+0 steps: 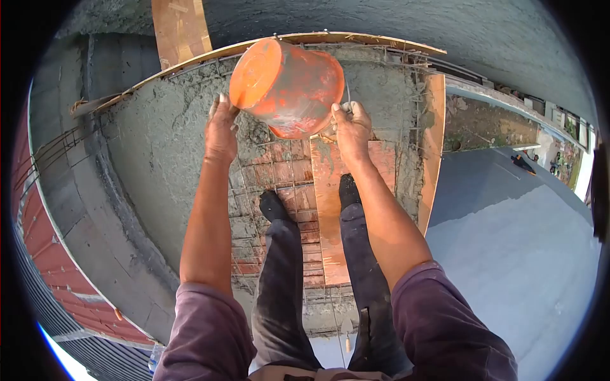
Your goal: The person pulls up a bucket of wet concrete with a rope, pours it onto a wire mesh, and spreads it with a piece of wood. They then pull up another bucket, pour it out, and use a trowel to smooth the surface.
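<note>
An orange bucket (pixel 302 86), smeared with grey cement, is held out in front of me and tipped on its side. Its round base points left and its mouth faces right, so the inside is hidden. My left hand (pixel 222 127) is closed at the lower edge of the base. At the rim, my right hand (pixel 352 130) grips the mouth side. Below the bucket lies wet grey concrete (pixel 152 159), which borders an uncovered grid of steel rebar (pixel 279 171) over reddish boards.
My feet stand on the rebar and beside a plywood strip (pixel 327 216). Form boards (pixel 433 152) edge the slab at the right and far side. A trowel (pixel 347 343) is near my legs. A lower grey surface (pixel 515 254) extends to the right, and block walls (pixel 82 190) stand left.
</note>
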### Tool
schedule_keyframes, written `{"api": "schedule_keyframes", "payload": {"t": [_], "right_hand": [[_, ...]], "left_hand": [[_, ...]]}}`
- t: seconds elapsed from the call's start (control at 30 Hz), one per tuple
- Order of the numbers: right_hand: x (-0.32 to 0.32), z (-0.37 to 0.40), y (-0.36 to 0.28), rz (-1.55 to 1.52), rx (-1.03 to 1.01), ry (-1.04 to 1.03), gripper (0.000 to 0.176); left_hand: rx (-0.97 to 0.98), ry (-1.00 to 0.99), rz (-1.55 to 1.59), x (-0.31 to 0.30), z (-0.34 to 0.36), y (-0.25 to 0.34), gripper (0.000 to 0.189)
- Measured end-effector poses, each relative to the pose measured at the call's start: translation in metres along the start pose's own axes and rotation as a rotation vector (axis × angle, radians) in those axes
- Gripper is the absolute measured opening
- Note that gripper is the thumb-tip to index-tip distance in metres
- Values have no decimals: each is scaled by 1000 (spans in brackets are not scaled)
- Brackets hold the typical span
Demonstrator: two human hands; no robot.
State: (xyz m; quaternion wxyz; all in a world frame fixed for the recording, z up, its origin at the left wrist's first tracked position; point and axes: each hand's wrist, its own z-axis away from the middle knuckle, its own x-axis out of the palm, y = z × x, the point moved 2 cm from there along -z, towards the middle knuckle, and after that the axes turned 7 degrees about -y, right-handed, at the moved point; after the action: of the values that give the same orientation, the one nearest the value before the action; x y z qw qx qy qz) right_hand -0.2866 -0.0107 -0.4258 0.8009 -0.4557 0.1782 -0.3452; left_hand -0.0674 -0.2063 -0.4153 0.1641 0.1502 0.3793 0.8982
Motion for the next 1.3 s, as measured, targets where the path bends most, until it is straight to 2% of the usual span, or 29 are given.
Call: {"api": "schedule_keyframes", "payload": {"t": [0.07, 0.1, 0.13, 0.17, 0.23, 0.3, 0.43, 0.47, 0.5, 0.53, 0.57, 0.6, 0.7, 0.77, 0.8, 0.87, 0.9, 0.97, 1.0, 1.03, 1.07, 1.1, 1.13, 1.17, 1.23, 1.3], "right_hand": [[-9, 38, -32, 26, -144, 10, 20], [-19, 63, -53, 90, -65, -6, 19], [-30, 89, -79, 109, -76, 33, 19], [-48, 109, -97, 137, -166, 70, 19], [-98, 147, -154, 234, -189, 205, 18], [-170, 168, -181, 243, -8, 344, 15], [-326, 194, -246, 600, 15, 667, 16], [-377, 192, -245, 680, 6, 747, 18], [-409, 203, -274, 413, 140, 797, 15], [-450, 210, -278, 408, 25, 887, 25], [-500, 210, -260, 521, -178, 972, 42], [-524, 226, -270, 552, -172, 1046, 45], [-524, 303, -321, 659, -120, 1029, 46], [-495, 366, -335, 659, -57, 951, 46], [-482, 397, -323, 679, -25, 897, 45], [-448, 459, -280, 723, 41, 776, 44], [-426, 494, -257, 665, 180, 681, 43], [-385, 562, -186, 541, 477, 491, 45], [-362, 594, -140, 739, 622, 435, 53], [-336, 629, -91, 837, 651, 401, 60], [-309, 659, -63, 720, 781, 300, 59], [-279, 685, -69, 690, 923, 101, 63], [-253, 709, -40, 600, 990, 148, 59], [-231, 729, -22, 506, 1043, 138, 59], [-208, 742, -14, 376, 1071, 80, 60], [-217, 719, -13, 364, 947, 60, 61]], "left_hand": [[-30, -91, 0, 19, 52, 27, 107], [-52, -130, 0, 18, 71, 24, 107], [-92, -170, -2, 22, 92, 24, 106], [-145, -162, -11, 24, 113, 20, 106], [-266, -132, -94, 22, 160, 16, 102], [-383, -129, -166, 5, 211, 14, 92], [-510, -100, -329, -18, 310, 49, 87], [-531, -97, -419, -20, 332, 64, 85], [-551, -88, -510, -24, 352, 79, 83], [-533, -73, -553, -32, 366, 92, 79], [-518, -60, -596, -41, 377, 102, 76], [-504, -49, -637, -50, 385, 111, 73], [-457, 50, -781, -74, 390, 140, 67], [-448, 76, -828, -56, 395, 175, 60], [-445, 94, -849, -44, 399, 193, 57], [-285, 60, -996, -43, 390, 213, 49], [-200, 45, -1063, -43, 381, 221, 46], [-30, -3, -908, -37, 370, 236, 51], [1, -39, -874, -29, 369, 247, 56], [28, -71, -843, -25, 370, 258, 60], [56, -102, -810, -17, 372, 268, 65], [65, -108, -717, -1, 382, 277, 67], [69, -110, -626, 16, 400, 289, 70], [71, -110, -537, 26, 414, 297, 74], [6, -74, -549, 31, 427, 301, 74], [-53, -49, -576, 23, 441, 299, 73]]}}
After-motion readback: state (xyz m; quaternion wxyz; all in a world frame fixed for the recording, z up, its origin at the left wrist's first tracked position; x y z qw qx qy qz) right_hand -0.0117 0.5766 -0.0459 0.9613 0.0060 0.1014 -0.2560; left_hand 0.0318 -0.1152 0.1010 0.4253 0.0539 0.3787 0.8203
